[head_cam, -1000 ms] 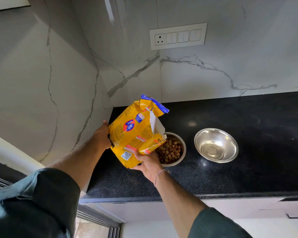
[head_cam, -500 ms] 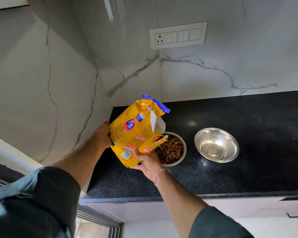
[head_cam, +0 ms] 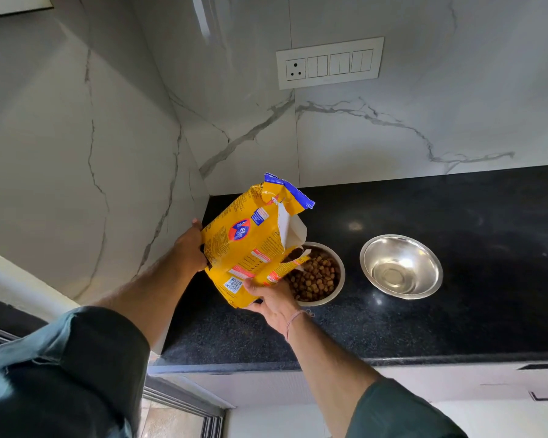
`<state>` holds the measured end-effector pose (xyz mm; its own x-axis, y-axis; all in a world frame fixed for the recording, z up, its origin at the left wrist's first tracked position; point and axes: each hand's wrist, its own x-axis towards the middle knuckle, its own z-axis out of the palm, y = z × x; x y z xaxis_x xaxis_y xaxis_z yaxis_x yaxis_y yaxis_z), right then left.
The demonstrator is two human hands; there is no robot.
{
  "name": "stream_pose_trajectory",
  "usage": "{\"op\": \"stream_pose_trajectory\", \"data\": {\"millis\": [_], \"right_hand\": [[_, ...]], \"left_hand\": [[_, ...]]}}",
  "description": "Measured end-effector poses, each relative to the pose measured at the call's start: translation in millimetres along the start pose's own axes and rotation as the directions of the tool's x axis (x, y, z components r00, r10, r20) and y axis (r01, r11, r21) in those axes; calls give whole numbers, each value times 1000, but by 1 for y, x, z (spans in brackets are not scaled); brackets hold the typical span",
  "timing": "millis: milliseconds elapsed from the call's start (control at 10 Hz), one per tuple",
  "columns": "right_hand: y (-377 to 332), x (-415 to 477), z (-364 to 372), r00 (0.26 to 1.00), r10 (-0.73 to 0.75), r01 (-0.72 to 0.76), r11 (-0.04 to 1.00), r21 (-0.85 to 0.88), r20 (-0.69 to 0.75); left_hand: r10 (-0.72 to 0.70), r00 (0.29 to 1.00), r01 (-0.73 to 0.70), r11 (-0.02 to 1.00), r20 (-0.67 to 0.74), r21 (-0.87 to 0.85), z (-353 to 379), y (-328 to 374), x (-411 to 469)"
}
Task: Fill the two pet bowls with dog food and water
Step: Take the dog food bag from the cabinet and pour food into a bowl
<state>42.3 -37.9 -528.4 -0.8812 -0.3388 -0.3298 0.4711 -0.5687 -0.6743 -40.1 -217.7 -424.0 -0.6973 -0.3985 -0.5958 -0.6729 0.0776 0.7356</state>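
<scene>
Barely shifted since before, the bag (head_cam: 250,245) is gripped by the left hand (head_cam: 189,248) and pinched underneath by the right hand (head_cam: 272,298), its mouth just past those fingers over the well-filled bowl (head_cam: 342,273), where kibble (head_cam: 317,276) could be spilt by further tipping.

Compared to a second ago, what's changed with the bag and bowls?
Very little: the bag has its lower mouth flap pulled back slightly, baring the opening over the kibble bowl. The left hand and right hand hold it as before; the other bowl has not moved.
</scene>
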Motion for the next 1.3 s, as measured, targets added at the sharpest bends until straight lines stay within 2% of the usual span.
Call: {"op": "stream_pose_trajectory", "data": {"millis": [100, 200, 300, 400, 500, 600, 800, 900, 1000, 1100, 1300], "right_hand": [[-2, -3, 2, 1000, -1, 1, 1000, -9, -21], [0, -1, 2, 1000, 7, -7, 1000, 11, -14], [-1, -3, 3, 1000, 14, -14, 1000, 22, -16], [-2, -3, 4, 1000, 19, -19, 1000, 20, -20], [-2, -3, 4, 1000, 20, -19, 999, 37, -20], [-2, -4, 3, 1000, 7, -8, 999, 47, 17], [0, -2, 1, 1000, -12, 11, 999, 46, 21], [-1, -4, 2, 999, -27, 25, 998, 59, 35], [-4, -5, 3, 999, -19, 16, 997, 69, 37], [-5, -4, 4, 1000, -12, 11, 997, 73, 21], [-5, -4, 5, 999, -18, 15, 997, 70, 35]], "left_hand": [[92, 996, -92, 995, 20, -36, 5, 1, -6], [11, 1000, -13, 996, -14, -92, 8, 1, 2], [85, 996, -87, 994, -28, -73, 10, 0, -3], [93, 996, -94, 990, -16, -108, 11, 1, -19], [7, 1000, -8, 989, -6, -148, 6, 2, 3], [9, 1000, -6, 987, 19, -160, 1, 1, 23], [20, 1000, -21, 997, -6, -70, -1, -5, 13], [-26, 999, 29, 996, 44, -83, -12, -16, 80], [45, 999, -45, 999, 27, -7, -21, -35, 200], [-52, 999, 53, 995, 9, -80, -25, -37, 206], [-23, 999, 26, 990, 25, -139, -11, -16, 117]]}}
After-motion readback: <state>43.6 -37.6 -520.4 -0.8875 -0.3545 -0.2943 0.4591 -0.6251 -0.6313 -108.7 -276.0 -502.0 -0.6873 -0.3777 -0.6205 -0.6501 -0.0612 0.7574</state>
